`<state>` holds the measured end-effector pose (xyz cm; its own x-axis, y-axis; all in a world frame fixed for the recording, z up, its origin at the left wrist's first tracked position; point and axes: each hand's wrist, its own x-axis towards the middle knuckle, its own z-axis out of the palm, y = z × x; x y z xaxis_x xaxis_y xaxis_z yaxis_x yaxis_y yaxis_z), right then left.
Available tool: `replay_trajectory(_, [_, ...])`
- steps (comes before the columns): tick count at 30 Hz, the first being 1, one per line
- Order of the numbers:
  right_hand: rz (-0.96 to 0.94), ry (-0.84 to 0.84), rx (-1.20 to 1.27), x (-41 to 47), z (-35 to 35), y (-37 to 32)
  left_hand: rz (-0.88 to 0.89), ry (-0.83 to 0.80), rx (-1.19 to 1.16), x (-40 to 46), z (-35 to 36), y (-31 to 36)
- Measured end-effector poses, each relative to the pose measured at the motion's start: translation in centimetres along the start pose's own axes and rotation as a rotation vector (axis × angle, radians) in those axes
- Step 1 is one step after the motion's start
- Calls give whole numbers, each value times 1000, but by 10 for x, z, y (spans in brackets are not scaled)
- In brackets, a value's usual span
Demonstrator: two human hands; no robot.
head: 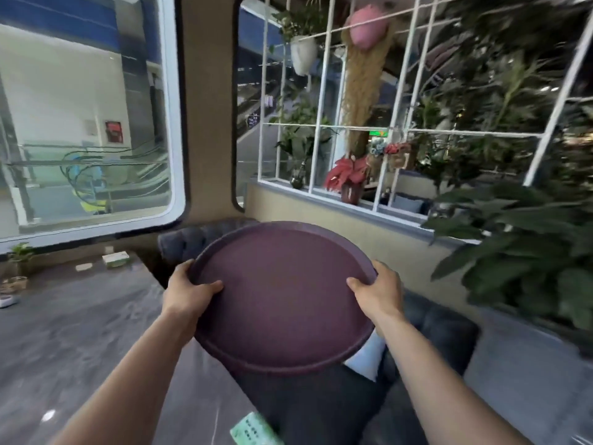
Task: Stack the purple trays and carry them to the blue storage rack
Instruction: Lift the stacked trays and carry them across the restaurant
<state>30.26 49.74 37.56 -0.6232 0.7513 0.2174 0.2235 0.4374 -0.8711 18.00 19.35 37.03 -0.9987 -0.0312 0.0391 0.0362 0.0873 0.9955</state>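
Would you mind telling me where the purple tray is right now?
In the head view it is centre frame: the purple tray is held up between the left hand and right hand, above the dark sofa.

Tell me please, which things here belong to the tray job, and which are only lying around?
Part of the job:
- purple tray, round, held up
- left hand gripping its left rim
- right hand gripping its right rim

Just lying about:
- white hanging pot
- red potted plant
- green packet
- dark sofa
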Motion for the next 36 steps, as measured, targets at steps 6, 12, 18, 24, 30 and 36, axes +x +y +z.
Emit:
replay_trajectory(6, [166,287,-93,-38,-144,59,35,-346,30,-57,141,7])
replay_trajectory(12, [292,588,-183,-117,-250,71,40,-653,17,-126,236,11])
replay_trajectory(18, [421,861,-242,-216,-315,77,43,-963,-41,-214,286,22])
replay_trajectory(24, [563,1058,-330,-321,-351,79,32,-1212,-25,-309,299,14])
replay_trajectory(30, [682,1289,-375,-440,-379,83,39,-1474,14,-417,303,5])
replay_trajectory(36, [813,1479,-448,-557,-416,80,140,-1664,-9,-547,277,23])
